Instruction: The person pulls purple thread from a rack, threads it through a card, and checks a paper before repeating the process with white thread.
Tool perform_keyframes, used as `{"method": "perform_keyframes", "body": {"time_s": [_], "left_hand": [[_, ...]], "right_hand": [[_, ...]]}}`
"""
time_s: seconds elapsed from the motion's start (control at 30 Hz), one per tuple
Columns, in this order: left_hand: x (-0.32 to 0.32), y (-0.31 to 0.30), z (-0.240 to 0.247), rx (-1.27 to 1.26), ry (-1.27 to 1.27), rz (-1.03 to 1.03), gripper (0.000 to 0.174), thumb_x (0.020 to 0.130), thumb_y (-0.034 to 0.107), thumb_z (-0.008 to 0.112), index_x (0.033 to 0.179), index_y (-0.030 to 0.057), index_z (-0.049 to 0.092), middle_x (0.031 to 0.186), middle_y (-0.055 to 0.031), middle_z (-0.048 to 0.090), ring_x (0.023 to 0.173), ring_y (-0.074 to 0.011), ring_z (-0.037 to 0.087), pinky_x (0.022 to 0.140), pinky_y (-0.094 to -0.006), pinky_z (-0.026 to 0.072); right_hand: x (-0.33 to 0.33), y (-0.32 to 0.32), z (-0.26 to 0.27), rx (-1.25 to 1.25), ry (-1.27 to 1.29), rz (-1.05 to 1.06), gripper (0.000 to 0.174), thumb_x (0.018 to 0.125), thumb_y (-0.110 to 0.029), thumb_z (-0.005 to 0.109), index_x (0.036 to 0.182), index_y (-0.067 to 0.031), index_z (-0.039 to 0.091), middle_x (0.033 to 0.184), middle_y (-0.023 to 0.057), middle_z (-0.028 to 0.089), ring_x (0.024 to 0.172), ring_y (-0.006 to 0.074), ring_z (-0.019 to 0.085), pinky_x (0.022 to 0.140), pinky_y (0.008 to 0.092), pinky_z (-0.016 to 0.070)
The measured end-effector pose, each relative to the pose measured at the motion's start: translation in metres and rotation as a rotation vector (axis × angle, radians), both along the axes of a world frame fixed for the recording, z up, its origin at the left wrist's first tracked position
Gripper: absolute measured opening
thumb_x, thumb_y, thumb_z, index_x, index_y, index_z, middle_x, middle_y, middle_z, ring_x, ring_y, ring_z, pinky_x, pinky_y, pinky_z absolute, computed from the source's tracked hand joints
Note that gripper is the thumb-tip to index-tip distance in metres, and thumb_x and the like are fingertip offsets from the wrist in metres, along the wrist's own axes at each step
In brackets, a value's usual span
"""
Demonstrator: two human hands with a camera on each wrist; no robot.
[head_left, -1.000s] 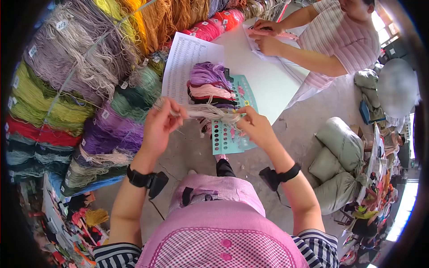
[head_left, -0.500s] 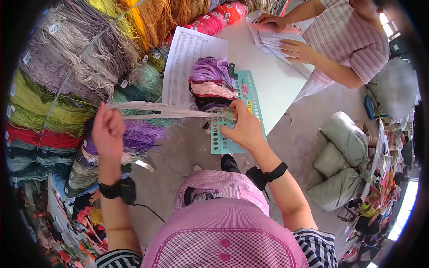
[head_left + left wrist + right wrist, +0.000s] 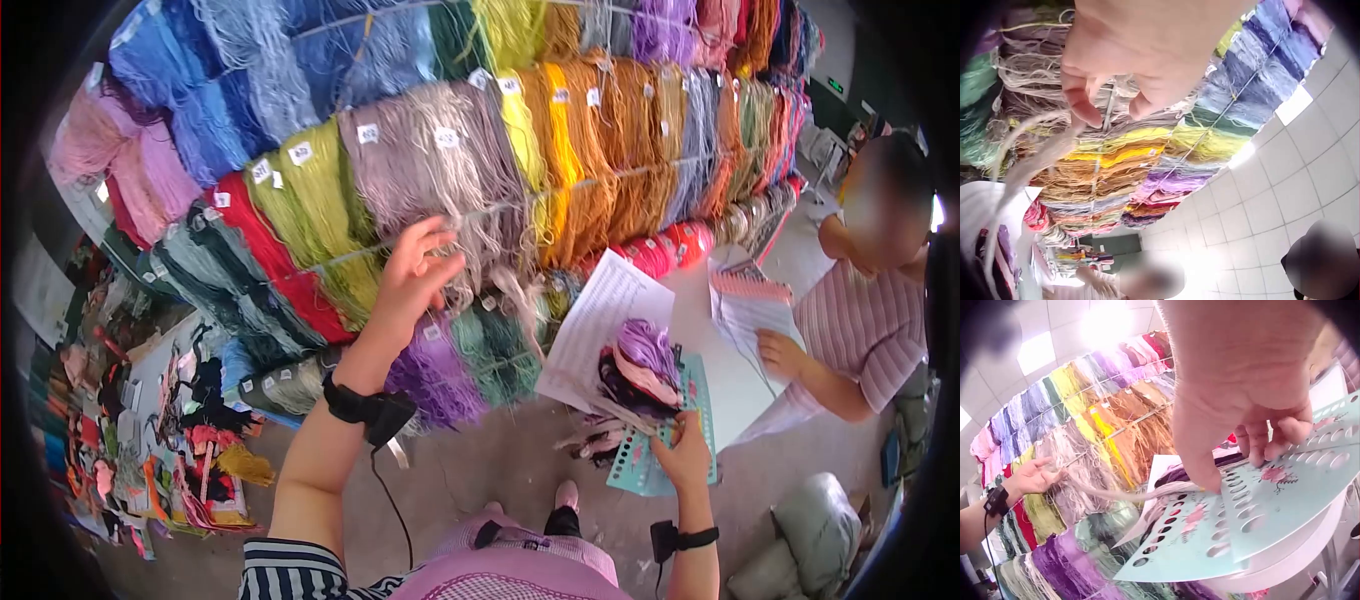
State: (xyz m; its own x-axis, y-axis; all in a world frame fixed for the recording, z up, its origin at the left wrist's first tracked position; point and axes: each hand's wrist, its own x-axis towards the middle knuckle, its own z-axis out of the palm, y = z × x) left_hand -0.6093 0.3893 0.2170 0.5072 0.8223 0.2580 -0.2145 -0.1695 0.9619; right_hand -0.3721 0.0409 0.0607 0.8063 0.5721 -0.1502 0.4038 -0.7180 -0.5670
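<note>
My left hand (image 3: 418,275) is raised in front of hanging grey-mauve thread (image 3: 400,170), its fingers loosely bent and thumb apart from them. Near its fingertips, a pale beige thread bundle (image 3: 1032,162) swings in an arc, its far end loose. That bundle (image 3: 1129,495) runs to the punched teal card (image 3: 1207,540), where my right hand (image 3: 686,452) pinches it at the card's edge. Beside this hand, purple, pink and dark thread bundles (image 3: 645,350) lie gathered along the holed edge of the card. Pink flowers are printed on the card.
Tagged thread hanks in many colours, such as orange (image 3: 600,190) and blue (image 3: 190,80), fill the rack ahead. A printed sheet (image 3: 600,315) lies on the white table (image 3: 745,395). Another person (image 3: 860,330) sits at right with papers. Stuffed sacks (image 3: 815,530) stand on the floor.
My left hand drew the pale bundle out leftward, and the bundle's far end has now come away from its fingers. The right hand stays at the card. The head view has swung up toward the rack.
</note>
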Motion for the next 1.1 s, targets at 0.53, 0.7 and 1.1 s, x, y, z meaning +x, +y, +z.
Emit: {"method": "perform_keyframes", "body": {"time_s": [0.53,0.7,1.1], "left_hand": [[0.023,0.086,0.04,0.638,0.036,0.377,0.017,0.088,0.017,0.072,0.085,0.0024,0.063,0.077,-0.0012,0.058,0.064,-0.01,0.056,0.058,-0.0231,0.0427],[0.002,0.058,0.058,0.146,-0.128,0.008,0.02,0.099,0.019,0.057,0.113,0.0058,0.057,0.077,0.0018,0.058,0.064,-0.0026,0.053,0.049,-0.0186,0.034],[-0.01,0.038,0.037,0.461,-0.12,0.213,0.023,0.098,0.022,0.056,0.094,0.0023,0.068,0.061,0.0038,0.053,0.055,-0.0055,0.046,0.051,-0.0267,0.0349]], "right_hand": [[-0.04,0.048,0.032,0.291,-0.242,0.301,0.035,0.074,-0.017,0.074,0.105,-0.0075,0.061,0.089,0.0099,0.065,0.085,0.0291,0.065,0.073,0.0388,0.0496],[-0.049,0.077,0.044,0.282,-0.239,0.398,0.027,0.077,-0.019,0.073,0.1,-0.0078,0.063,0.082,0.0084,0.067,0.079,0.028,0.066,0.069,0.0376,0.0502],[-0.107,0.158,0.125,0.524,-0.028,0.663,0.018,0.083,-0.018,0.069,0.095,-0.0047,0.066,0.078,0.0099,0.069,0.066,0.0209,0.066,0.062,0.0324,0.0501]]}}
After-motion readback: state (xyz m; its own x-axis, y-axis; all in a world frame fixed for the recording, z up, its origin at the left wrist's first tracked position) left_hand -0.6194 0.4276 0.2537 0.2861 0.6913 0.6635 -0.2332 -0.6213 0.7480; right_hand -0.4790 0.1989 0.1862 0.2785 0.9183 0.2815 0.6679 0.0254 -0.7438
